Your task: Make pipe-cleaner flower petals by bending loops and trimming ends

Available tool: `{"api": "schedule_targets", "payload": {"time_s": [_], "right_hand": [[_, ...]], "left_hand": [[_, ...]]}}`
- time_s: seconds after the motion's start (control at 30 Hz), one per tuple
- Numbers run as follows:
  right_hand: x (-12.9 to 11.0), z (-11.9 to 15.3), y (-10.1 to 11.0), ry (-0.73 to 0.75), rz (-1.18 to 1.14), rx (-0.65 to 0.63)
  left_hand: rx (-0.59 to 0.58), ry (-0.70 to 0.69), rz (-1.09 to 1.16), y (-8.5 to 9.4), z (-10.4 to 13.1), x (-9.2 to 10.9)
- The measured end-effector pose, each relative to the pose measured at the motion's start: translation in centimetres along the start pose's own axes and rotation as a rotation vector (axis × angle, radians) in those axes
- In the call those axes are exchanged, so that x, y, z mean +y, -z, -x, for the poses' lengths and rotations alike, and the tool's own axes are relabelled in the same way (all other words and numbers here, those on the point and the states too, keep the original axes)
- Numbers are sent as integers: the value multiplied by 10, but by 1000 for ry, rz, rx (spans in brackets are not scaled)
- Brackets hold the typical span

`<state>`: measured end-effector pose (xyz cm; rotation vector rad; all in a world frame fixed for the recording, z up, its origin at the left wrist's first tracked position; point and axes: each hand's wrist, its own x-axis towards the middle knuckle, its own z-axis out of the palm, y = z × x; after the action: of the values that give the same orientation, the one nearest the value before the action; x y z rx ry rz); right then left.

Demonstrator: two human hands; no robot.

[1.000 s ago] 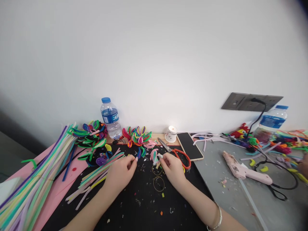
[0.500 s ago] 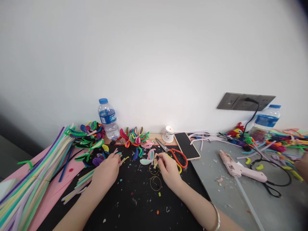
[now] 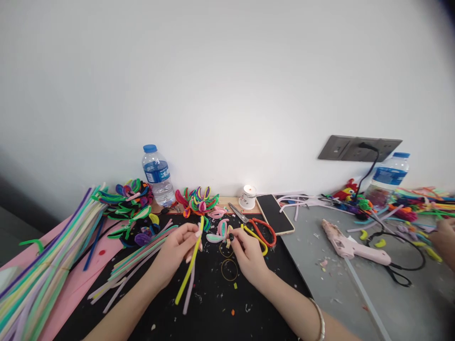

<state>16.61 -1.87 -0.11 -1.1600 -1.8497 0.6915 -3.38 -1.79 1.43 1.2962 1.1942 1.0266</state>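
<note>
My left hand is closed in a pinch on a yellow pipe cleaner and a lilac pipe cleaner, whose lower ends hang over the black mat. Between the fingertips of my right hand is a small pale yellow pipe-cleaner loop, partly hidden by the fingers. Just left of it lie pink and mint pipe-cleaner petals. Below are thin gold rings. A loose row of pastel pipe cleaners lies beside my left forearm.
Scissors with red handles, a phone and a white paper cup stand behind my right hand. A pink glue gun lies to the right. A water bottle is at the back left. Another person's hand shows at the right edge.
My left hand has moved up and right from the pastel row, now holding the yellow and lilac pipe cleaners. My right hand keeps its pinch in nearly the same place.
</note>
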Motion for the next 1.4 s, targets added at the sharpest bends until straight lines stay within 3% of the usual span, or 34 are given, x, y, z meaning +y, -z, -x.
{"api": "schedule_targets", "payload": {"time_s": [0.17,0.3,0.6,0.8,1.13,1.4], "right_hand": [[-4,5,-7,-39,-74,-93],[-6,5,-12,-68,-58,-107],[-1,4,-15,-130,-130,-101],[6,3,-16,-197,-249,-53],[5,3,-19,-215,-241,-196],[0,3,-16,-144,-175,-239]], "left_hand": [[-279,76,-13,-18,10,-9],[-362,87,-69,-25,16,-7],[-345,136,-12,-23,12,-12],[-204,148,20,-21,7,-13],[-286,187,25,-22,10,-17],[-273,165,-53,-25,12,-12]]}}
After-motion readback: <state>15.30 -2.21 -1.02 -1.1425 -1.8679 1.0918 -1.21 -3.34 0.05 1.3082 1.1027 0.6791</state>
